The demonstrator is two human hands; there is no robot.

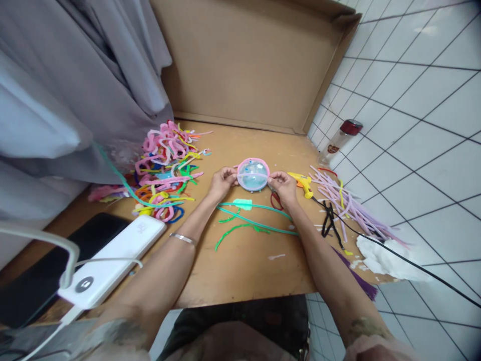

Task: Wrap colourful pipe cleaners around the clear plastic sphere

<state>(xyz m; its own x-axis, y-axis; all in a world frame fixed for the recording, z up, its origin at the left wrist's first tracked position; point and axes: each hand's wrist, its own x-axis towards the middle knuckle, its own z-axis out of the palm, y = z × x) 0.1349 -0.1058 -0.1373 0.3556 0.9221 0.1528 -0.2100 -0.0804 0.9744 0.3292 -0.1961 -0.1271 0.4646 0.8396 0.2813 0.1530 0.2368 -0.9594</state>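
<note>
A clear round plastic piece (254,183) has a fuzzy pink rim (253,160). Across its middle runs a pale lilac strip (252,175), which looks like a pipe cleaner. My left hand (222,182) pinches the piece at its left side, where the strip ends. At the opposite side my right hand (282,185) grips it between thumb and fingers. Small blue specks show in or through the clear plastic. Red-handled scissors (276,201) lie beside my right hand, partly hidden by it. Just below the piece are a mint-green scrap (242,204) and long teal pipe cleaners (255,224).
Tangled colourful pipe cleaners (165,155) pile up on the left. A white power bank (116,258) with cables lies nearer. On the right are a yellow glue gun (303,184), lilac pipe cleaners (349,208), white fluff (385,255) and a bottle (336,143). Cardboard (255,60) stands behind.
</note>
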